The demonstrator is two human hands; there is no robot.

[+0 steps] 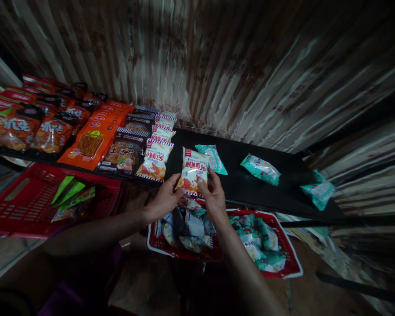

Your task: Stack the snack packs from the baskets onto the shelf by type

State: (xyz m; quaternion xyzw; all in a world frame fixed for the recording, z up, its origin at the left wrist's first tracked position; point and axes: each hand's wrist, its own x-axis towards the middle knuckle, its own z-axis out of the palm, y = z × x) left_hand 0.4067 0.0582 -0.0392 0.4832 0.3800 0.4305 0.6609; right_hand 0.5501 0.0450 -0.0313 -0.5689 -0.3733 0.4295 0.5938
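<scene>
Both hands hold one white and orange snack bag [193,169] at the front edge of the black shelf [237,184]. My left hand [166,193] grips its lower left corner with thumb and fingers. On the right side, my right hand [213,191] has its thumb on the bag's front and its fingers around the edge. Just left of it stands a row of matching snack bags [155,160]. Behind it to the right lies a teal snack bag [213,157].
More teal bags [260,168] lie along the shelf's right. Orange packets [88,145] and dark potato chip bags [123,151] fill the left. Below are a red basket [296,263] of bags and another red basket [16,215] with green packets [69,191]. A curtain [197,66] hangs behind.
</scene>
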